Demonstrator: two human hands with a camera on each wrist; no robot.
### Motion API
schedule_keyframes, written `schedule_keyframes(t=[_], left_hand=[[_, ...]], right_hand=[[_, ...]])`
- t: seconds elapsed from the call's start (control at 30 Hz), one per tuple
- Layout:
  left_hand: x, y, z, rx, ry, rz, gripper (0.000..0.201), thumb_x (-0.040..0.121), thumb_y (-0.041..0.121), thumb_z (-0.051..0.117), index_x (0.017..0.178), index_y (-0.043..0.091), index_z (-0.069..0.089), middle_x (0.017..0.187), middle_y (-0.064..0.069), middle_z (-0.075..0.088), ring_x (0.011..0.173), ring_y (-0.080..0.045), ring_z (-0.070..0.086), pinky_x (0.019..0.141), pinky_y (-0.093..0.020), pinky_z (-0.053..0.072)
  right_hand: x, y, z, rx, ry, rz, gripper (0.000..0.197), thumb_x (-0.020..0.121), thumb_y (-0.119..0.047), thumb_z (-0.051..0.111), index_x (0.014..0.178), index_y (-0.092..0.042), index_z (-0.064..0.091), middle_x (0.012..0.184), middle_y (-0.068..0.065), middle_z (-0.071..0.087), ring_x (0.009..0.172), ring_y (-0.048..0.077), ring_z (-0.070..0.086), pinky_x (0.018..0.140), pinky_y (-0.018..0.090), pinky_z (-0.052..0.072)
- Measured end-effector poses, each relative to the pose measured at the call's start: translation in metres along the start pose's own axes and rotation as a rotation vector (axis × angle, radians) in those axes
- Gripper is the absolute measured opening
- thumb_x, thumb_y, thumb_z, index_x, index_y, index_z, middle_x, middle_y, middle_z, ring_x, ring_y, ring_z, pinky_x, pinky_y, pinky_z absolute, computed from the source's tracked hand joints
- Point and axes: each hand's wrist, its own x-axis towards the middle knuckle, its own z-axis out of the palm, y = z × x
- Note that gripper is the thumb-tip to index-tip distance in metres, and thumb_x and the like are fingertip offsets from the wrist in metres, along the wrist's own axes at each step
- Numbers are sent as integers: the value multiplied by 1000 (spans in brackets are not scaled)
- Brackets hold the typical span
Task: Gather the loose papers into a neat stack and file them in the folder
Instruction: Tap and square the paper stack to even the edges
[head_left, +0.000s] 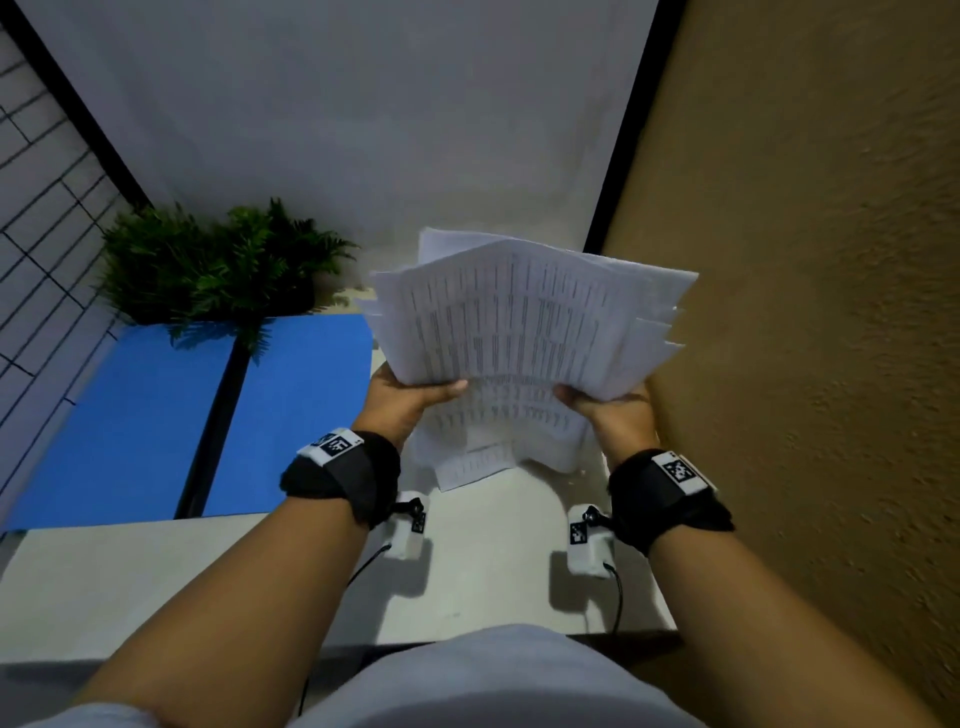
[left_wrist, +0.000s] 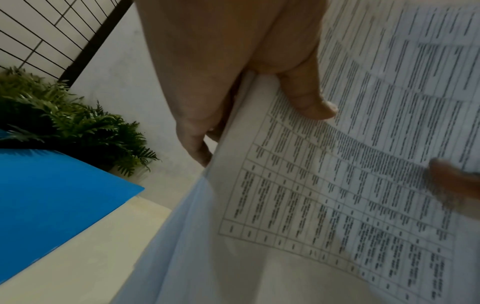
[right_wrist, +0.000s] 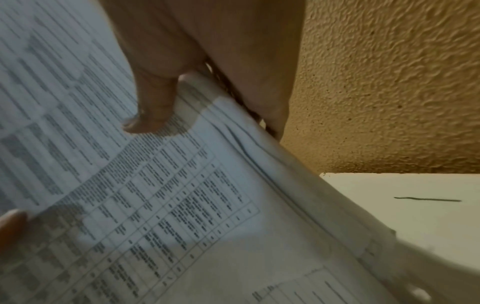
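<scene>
A bundle of printed papers (head_left: 519, 338) is held up above the white table (head_left: 467, 571), its sheets fanned and uneven at the far edges. My left hand (head_left: 410, 397) grips its left side, thumb on the top sheet and fingers behind. My right hand (head_left: 608, 405) grips the right side the same way. The left wrist view shows my left hand (left_wrist: 259, 98) with its thumb pressed on the papers (left_wrist: 337, 185). In the right wrist view, my right hand (right_wrist: 182, 98) pinches the papers (right_wrist: 155, 195). An open blue folder (head_left: 156, 415) lies flat on the table at the left, also visible as the folder (left_wrist: 52, 195).
A green fern plant (head_left: 208, 265) stands behind the folder, against a white wall (head_left: 337, 104). A textured tan wall (head_left: 805, 312) runs close along the table's right edge. A black-framed grid panel (head_left: 41, 182) stands at the far left.
</scene>
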Motion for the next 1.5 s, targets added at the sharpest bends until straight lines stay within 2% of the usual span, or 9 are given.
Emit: schedule_keyframes(t=[0.13, 0.33, 0.57, 0.73, 0.93, 1.07, 1.17, 1.3, 1.5], left_hand=[[-2, 2, 6, 30, -119, 8, 64, 69, -9, 83, 127, 6, 57, 116, -4, 68, 106, -14, 63, 75, -22, 59], [-3, -5, 6, 72, -79, -92, 54, 71, -3, 84, 117, 14, 63, 111, -2, 72, 109, -20, 66, 91, -33, 55], [-14, -1, 14, 14, 4, -63, 56, 66, 6, 89, 117, 5, 65, 110, -7, 71, 101, -24, 66, 94, -41, 53], [-9, 9, -7, 2, 13, 17, 70, 56, 14, 94, 120, 8, 66, 116, -8, 72, 110, -25, 67, 93, -41, 56], [-11, 7, -23, 23, -101, 101, 107, 45, 34, 99, 139, 22, 49, 130, -1, 68, 120, -19, 65, 103, -44, 53], [-17, 14, -23, -44, -160, 156, 104, 51, 35, 92, 141, 16, 42, 128, -3, 66, 111, -10, 69, 84, -24, 58], [-23, 23, -23, -124, -152, 199, 104, 53, 56, 90, 138, 17, 45, 119, 5, 70, 104, -3, 71, 80, -18, 56], [-26, 30, -22, -149, -98, 232, 95, 55, 81, 73, 127, 25, 51, 115, 7, 71, 104, -6, 71, 81, -23, 57], [-27, 36, -23, -142, -88, 254, 108, 57, 85, 68, 140, 19, 47, 122, 5, 71, 109, -11, 70, 85, -28, 58]], right_hand=[[0, -2, -3, -13, -38, 28, 86, 48, -22, 96, 124, -8, 58, 116, 4, 71, 106, 18, 69, 85, 37, 59], [1, -8, -13, -42, -222, 141, 62, 62, 6, 84, 120, -1, 63, 112, 10, 73, 104, 23, 71, 79, 28, 59], [2, -4, -3, -73, -61, 100, 27, 76, 7, 74, 98, -7, 66, 98, 15, 69, 99, 34, 66, 88, 53, 56], [-12, -15, 3, -33, -53, -11, 39, 70, 10, 77, 106, -2, 67, 104, 12, 73, 100, 29, 70, 85, 45, 59], [-26, -20, 8, 2, 21, -75, 86, 59, -9, 90, 130, -15, 42, 122, 8, 64, 109, 21, 67, 85, 39, 59], [-34, -20, 15, 12, 2, -135, 93, 48, -51, 90, 124, -29, 43, 125, 4, 62, 113, 18, 65, 89, 41, 57], [-37, -18, 21, 30, 44, -217, 78, 76, -69, 60, 133, -22, 37, 116, 1, 64, 99, 7, 69, 76, 26, 58], [-34, -13, 21, -79, 290, -350, 4, 102, -34, 38, 105, -36, 39, 94, -2, 56, 74, 1, 59, 69, 33, 47], [-42, -26, 34, -179, 251, -572, 13, 100, -22, 44, 93, -31, 51, 106, 3, 62, 96, 22, 62, 79, 40, 56]])
